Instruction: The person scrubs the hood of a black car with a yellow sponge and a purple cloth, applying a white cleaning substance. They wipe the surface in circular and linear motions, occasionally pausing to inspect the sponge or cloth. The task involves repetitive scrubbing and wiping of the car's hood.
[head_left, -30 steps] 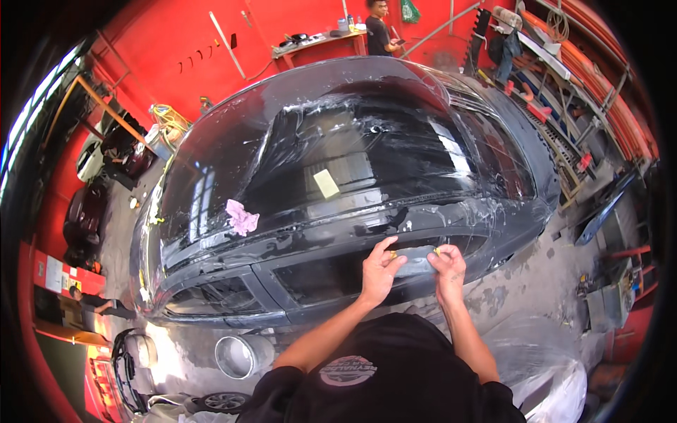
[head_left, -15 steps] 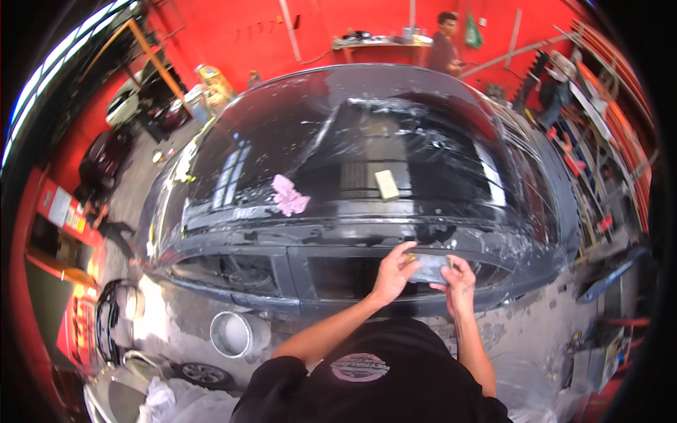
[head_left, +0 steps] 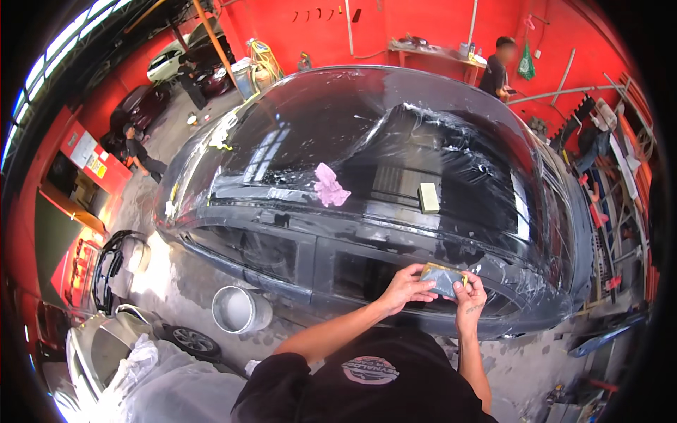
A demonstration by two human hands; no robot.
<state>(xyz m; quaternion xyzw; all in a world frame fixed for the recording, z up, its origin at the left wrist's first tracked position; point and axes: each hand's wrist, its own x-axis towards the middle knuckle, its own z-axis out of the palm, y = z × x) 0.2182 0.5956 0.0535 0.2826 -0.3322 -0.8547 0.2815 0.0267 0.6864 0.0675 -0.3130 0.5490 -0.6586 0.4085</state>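
Observation:
Both hands hold a sanding block [head_left: 443,280] between them, a small slab faced with a grey sheet and showing yellow along its edges. My left hand [head_left: 407,287] grips its left end, fingers stretched along the grey face. At the other end, my right hand [head_left: 470,295] pinches it between thumb and fingers. The block is held up over the side windows of a dark grey car [head_left: 296,243]. Beyond it, a pale yellow block [head_left: 428,199] and a crumpled pink cloth [head_left: 330,185] rest on the car's glossy, film-covered top.
A bucket of whitish liquid [head_left: 242,310] stands on the floor at left, near a wheel [head_left: 196,340] and plastic sheeting [head_left: 187,381]. People stand at the back right [head_left: 496,74] and left [head_left: 144,155]. Long parts and metal stock [head_left: 624,162] crowd the right side.
The view has swung left, so the car sits further right. Both hands have tilted the sanding block, and its yellow upper edge now shows more. They still hold it together.

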